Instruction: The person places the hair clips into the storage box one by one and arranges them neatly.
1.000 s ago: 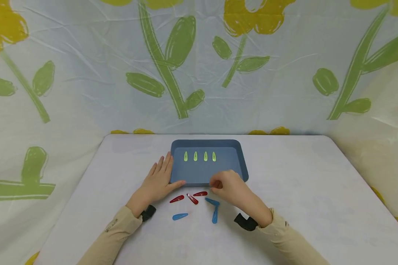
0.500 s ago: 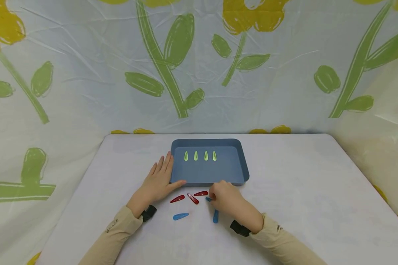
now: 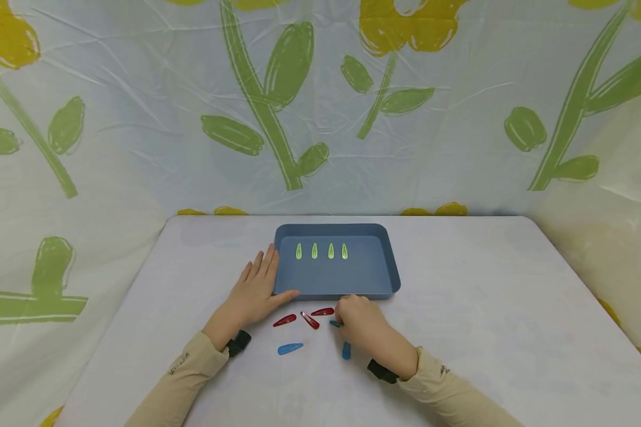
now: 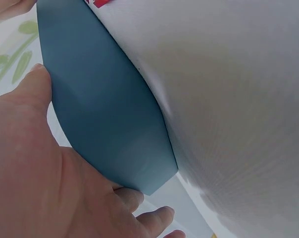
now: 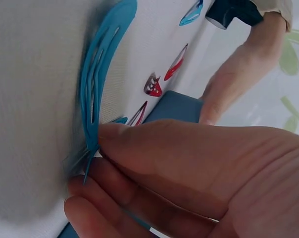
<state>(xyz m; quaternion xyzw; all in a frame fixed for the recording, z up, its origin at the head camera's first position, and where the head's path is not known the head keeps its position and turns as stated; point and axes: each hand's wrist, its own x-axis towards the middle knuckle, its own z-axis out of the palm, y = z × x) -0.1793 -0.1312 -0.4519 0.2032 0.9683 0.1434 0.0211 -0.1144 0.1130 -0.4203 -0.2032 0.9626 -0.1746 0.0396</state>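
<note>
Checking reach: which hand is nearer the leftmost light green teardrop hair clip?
Left. The left hand lies left of that clip, against the blue rectangular tray; the right hand is farther, near the tray's front.

Clips (image 3: 314,255) in tray (image 3: 336,280), more clips (image 3: 310,321) before it

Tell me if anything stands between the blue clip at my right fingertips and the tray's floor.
Yes: the front wall of the tray, beyond the blue clip; the red clips lie left, off that path.
</note>
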